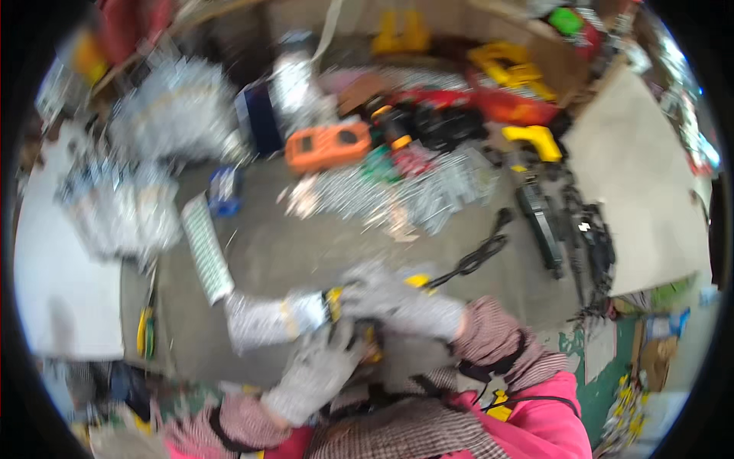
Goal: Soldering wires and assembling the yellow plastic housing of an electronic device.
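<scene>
My two hands, in grey gloves, are close together at the near middle of the table. Beneath and between them shows a yellow-and-black thing (334, 304), partly covered and blurred, its kind unclear. My right hand (386, 297) is curled over its top. From below, my left hand (319, 366) has its dark fingertips bent against it. A clear plastic-wrapped bundle (260, 321) lies just left of the hands and meets the yellow-and-black thing. A yellow piece (417, 281) with a black cable (478, 252) shows behind my right hand; whether it joins the held thing is hidden.
A white-and-green label strip (205, 249) lies left of centre. Bagged bundles (126, 203) fill the left. Behind are an orange case (329, 147) and a heap of metal rods (405, 191). A black tool (540, 226) and a cardboard sheet (638, 183) are at right.
</scene>
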`<action>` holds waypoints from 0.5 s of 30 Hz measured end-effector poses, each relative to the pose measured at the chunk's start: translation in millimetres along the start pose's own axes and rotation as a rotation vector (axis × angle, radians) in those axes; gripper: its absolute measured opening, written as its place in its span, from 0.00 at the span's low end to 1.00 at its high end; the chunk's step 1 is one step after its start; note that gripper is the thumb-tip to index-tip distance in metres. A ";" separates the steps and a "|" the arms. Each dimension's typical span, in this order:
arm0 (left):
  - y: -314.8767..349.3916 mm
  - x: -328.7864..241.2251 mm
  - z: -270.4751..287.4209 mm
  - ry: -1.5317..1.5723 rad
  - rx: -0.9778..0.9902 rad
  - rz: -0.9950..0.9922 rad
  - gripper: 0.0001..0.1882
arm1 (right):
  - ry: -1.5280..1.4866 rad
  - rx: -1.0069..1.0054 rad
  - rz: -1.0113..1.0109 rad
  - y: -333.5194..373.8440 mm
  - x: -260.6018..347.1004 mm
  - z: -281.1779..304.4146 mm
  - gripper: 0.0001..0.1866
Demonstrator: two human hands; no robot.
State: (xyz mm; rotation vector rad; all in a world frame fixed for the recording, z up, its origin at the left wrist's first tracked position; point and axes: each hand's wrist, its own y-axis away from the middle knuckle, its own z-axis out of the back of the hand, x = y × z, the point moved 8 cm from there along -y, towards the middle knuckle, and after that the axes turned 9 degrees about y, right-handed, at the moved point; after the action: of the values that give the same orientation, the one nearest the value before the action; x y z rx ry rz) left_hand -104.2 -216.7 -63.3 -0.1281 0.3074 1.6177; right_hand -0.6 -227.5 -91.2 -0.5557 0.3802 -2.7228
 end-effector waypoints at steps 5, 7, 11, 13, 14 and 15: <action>7.0 0.9 -10.2 -0.117 -0.041 0.187 0.27 | -0.187 -0.021 0.119 -2.8 -2.6 32.1 0.18; -2.6 1.9 -12.1 -0.190 0.005 0.155 0.25 | -0.588 0.147 0.042 4.3 -40.6 57.0 0.18; 10.3 -1.5 -15.8 -0.303 -0.022 0.153 0.28 | -0.173 -0.617 -0.758 41.7 -211.0 246.5 0.12; 11.3 -6.9 -17.9 -0.282 -0.136 0.013 0.32 | 0.679 -0.786 -0.858 129.7 -331.4 315.7 0.11; 15.1 -4.4 -19.8 -0.216 -0.121 0.028 0.33 | 0.864 -0.669 -0.917 146.6 -363.3 329.8 0.14; 13.0 -6.0 -16.1 -0.079 -0.153 0.019 0.34 | 1.059 -0.643 -1.018 201.3 -397.0 354.1 0.15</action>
State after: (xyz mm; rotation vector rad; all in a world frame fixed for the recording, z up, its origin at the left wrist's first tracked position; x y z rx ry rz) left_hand -118.3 -227.5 -75.5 -0.1779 0.1248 1.6598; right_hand 546.1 -329.5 27.9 0.9423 1.6200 -3.5924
